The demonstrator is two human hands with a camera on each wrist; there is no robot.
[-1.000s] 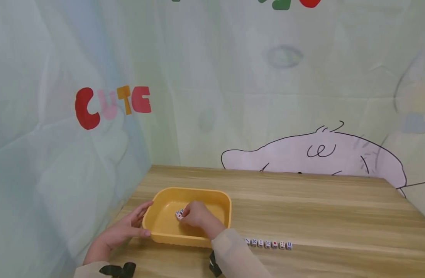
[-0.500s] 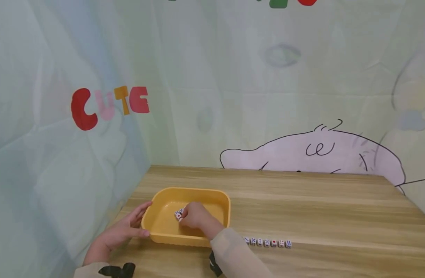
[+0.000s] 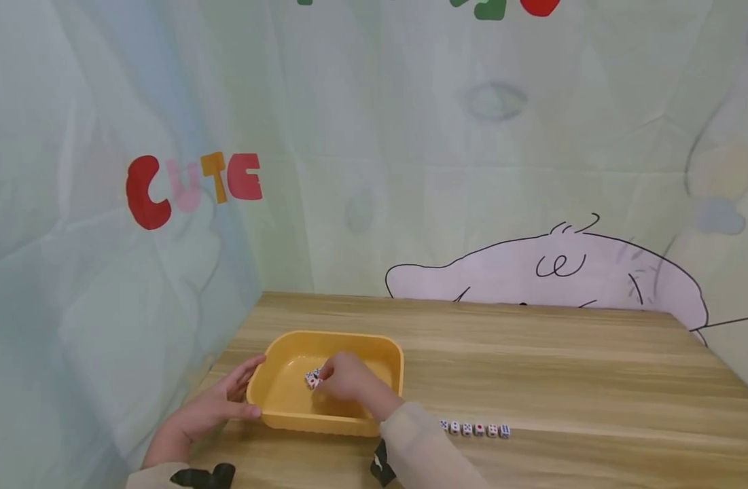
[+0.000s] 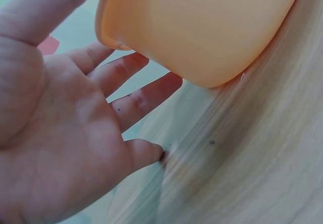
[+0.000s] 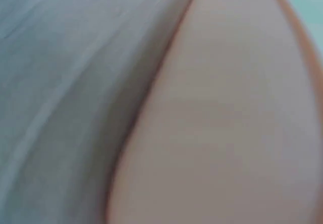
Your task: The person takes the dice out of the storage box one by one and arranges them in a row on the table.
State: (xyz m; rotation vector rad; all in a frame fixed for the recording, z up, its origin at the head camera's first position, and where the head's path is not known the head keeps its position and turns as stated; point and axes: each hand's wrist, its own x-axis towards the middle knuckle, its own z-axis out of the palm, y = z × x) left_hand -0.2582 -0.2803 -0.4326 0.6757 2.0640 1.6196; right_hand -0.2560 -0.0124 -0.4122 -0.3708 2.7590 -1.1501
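A yellow rectangular tray (image 3: 321,424) stands on the wooden table. My left hand (image 3: 217,401) is at its left end, thumb against the front corner and fingers along the outer side. In the left wrist view those fingers are nearly straight and their tips touch the tray's wall. My right hand (image 3: 349,379) reaches over the front rim into the tray, fingers curled and tips pinching at a small cluster of white dice (image 3: 312,379). The hand hides part of that cluster. Only the tray's outer wall (image 5: 217,103) shows in the blurred right wrist view.
Several white dice (image 3: 479,430) stand in a row on the table, right of the tray; my right sleeve (image 3: 425,445) covers the row's left end. A printed cloth (image 3: 325,224) closes off the back and left of the table (image 3: 532,367).
My right hand stays at the dice with only a slight shift, and its sleeve now covers more of the row. The whole view has drifted a little. The left hand keeps its place.
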